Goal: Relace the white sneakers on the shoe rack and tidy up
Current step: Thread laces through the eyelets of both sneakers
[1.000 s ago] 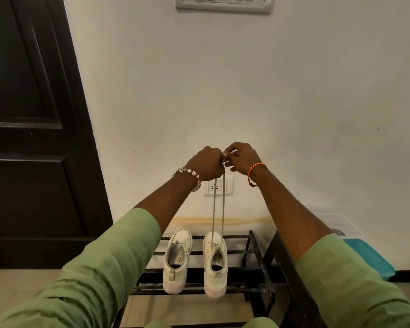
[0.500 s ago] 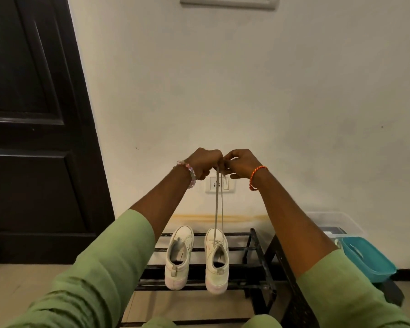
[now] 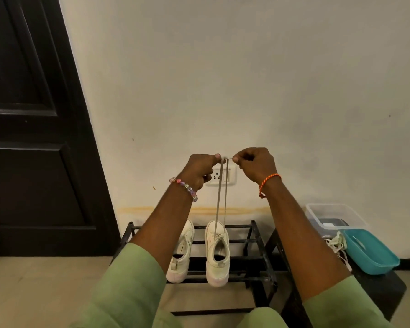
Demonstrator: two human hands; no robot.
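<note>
1. Head view: both hands are up in front of the wall socket (image 3: 219, 175), each pinching an end of the shoelace (image 3: 218, 197). The left hand (image 3: 199, 170) has its fingers curled round one end, thumb on top; the right hand (image 3: 255, 165) pinches the other end between thumb and forefinger.
2. The two lace strands run taut, side by side, down to the right sneaker (image 3: 217, 253).
3. That sneaker sits on the top tier of the black shoe rack (image 3: 253, 245), heel towards the camera and toe towards the wall. The left sneaker (image 3: 181, 256) stands just beside it on the same tier, partly hidden by the left forearm.
4. Right of the shoe rack is a dark stool (image 3: 384, 287) with a teal tray (image 3: 369, 252) on it, a clear plastic box (image 3: 334, 215) behind the tray, and another loose lace (image 3: 336, 243) bunched beside the tray.
5. Left of the shoe rack, a dark door (image 3: 33, 126).
6. Beaded bracelet (image 3: 184, 187) on the left wrist, orange thread band (image 3: 269, 183) on the right, green sleeves.
</note>
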